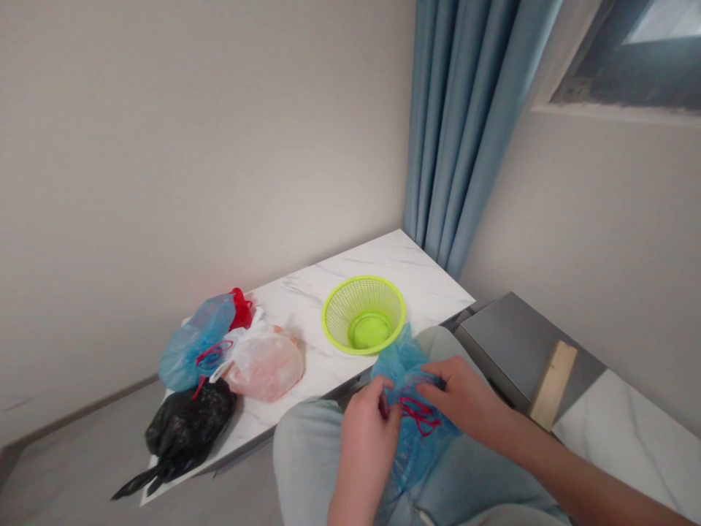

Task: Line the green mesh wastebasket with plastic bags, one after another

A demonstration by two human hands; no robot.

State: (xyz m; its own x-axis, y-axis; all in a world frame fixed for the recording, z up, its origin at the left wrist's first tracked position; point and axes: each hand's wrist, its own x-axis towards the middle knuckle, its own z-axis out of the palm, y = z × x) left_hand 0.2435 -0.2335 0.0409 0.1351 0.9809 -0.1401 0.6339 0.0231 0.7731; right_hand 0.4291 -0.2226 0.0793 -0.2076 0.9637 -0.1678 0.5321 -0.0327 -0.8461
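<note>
I hold a blue plastic bag over my lap, both hands working at its knotted red tie. My left hand pinches the bag's neck to steady it; my right hand presses its fingers together on the tie from the other side. The green basket sits just beyond on the counter, with other tied bags further left.

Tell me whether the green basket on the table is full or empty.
Empty. The green basket stands upright on the marble table, and its mesh walls and bare bottom show with nothing inside.
</note>
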